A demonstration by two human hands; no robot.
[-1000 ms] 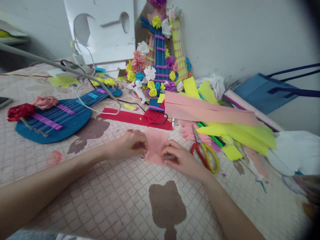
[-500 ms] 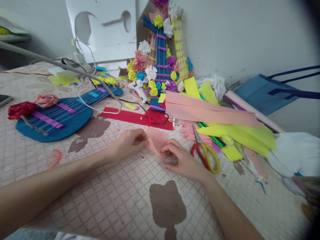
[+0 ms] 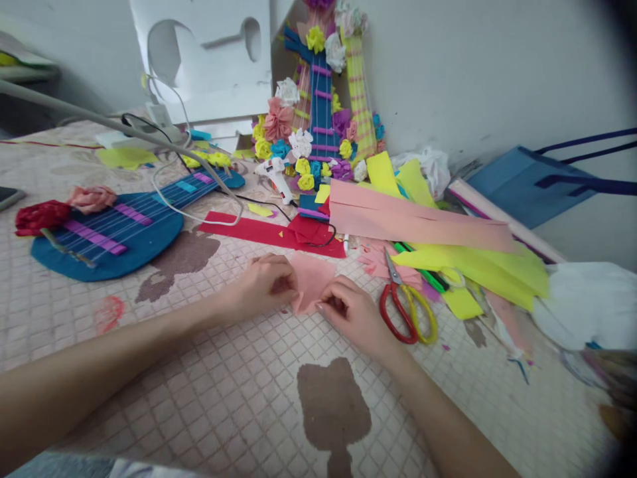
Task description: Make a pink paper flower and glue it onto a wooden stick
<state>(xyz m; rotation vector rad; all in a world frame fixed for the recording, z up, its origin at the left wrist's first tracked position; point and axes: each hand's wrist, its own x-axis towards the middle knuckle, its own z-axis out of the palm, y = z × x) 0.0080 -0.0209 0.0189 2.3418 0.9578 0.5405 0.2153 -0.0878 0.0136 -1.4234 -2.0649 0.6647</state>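
Note:
A small piece of pink crepe paper (image 3: 312, 277) spans the gap between my two hands, just above the patterned tablecloth. My left hand (image 3: 266, 284) pinches its lower left edge. With thumb and fingertips together, my right hand (image 3: 348, 307) grips the lower right edge. Fingers partly cover both held edges, and the paper's near edge looks creased. Beyond the paper lies a red strip (image 3: 259, 232) with folded red pieces at its right end. Scissors (image 3: 405, 302) with red and yellow handles rest to the right of my right hand.
A blue guitar-shaped craft (image 3: 114, 232) with paper roses lies at left. A white glue gun (image 3: 276, 178) and its cord sit behind the red strip. Pink sheets (image 3: 413, 216) and yellow sheets (image 3: 488, 269) pile up at right, near a green cutter (image 3: 430, 275). Decorated guitars (image 3: 322, 99) lean at the back.
My right hand has shifted slightly left and down, its fingers closing onto the paper's lower corner. The paper looks flatter and more spread, and my left hand's fingers have curled further over.

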